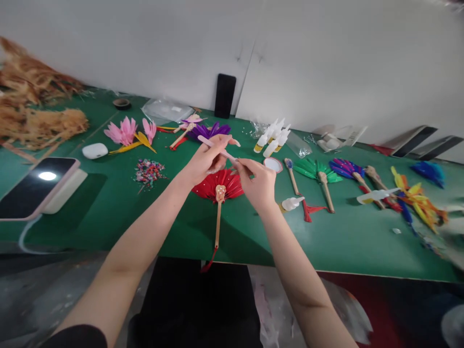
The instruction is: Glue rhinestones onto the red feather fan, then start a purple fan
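Both my hands are raised over the middle of the green table, close together. A thin pale pink stick [206, 141] passes through the fingers of my left hand [212, 155], which are curled round it. The fingertips of my right hand [255, 181] pinch the stick's lower right end. Below them on the table lies a red feather fan [232, 186], partly covered by my hands. Its wooden handle [218, 222] points toward me, and a red tassel [209, 265] hangs over the table's front edge.
Purple feathers [213, 130], small glue bottles [273, 137] and a round white lid [273, 165] sit behind. Green [317, 171] and purple-blue fans [347, 168] lie right. At left are confetti-like bits [148, 173], pink feathers [122, 131] and a lit phone [39, 186].
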Demonstrator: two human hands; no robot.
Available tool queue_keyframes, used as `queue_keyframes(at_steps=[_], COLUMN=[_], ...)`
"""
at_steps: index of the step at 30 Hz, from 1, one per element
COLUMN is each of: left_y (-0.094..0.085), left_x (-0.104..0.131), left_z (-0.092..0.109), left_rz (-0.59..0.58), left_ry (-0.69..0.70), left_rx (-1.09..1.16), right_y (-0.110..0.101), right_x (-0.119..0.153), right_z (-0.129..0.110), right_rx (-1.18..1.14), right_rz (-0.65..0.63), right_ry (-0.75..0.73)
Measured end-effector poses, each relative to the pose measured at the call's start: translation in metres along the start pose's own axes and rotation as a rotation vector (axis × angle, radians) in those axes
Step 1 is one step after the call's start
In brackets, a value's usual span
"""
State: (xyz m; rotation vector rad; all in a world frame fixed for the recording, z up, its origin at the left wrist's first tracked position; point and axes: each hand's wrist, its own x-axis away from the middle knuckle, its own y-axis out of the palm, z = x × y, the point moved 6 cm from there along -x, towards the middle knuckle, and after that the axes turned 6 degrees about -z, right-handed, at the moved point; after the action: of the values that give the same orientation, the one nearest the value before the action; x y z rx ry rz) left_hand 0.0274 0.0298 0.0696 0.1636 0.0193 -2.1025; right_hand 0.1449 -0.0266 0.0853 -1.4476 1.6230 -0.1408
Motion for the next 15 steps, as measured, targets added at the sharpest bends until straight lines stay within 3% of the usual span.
queue_keyframes(at_steps=[4, 7, 10, 15], left_y=[-0.016, -0.021, -0.017, 0.003], left_x=[0.003, 0.011, 0.023, 0.047], left_z=[0.017, 0.041, 0.073, 0.127], left_rz=[0.107, 0.166, 0.186, 0.272], left_ry=[0.116, 0.274, 0.380, 0.526], left_rx=[0.016, 0.051, 0.050, -0.178], right_y=[-0.002, -0.013, -0.035, -0.082], right_x=[-0.023, -0.031, -0.030, -0.017], right_z=[-0.029, -0.049, -0.071, -0.106], right_rx=[0.090, -0.112, -0.305, -0.067], right_rz=[0.017, 0.011, 0.029, 0.215], right_ry=[-0.064, -0.051, -0.050, -0.314])
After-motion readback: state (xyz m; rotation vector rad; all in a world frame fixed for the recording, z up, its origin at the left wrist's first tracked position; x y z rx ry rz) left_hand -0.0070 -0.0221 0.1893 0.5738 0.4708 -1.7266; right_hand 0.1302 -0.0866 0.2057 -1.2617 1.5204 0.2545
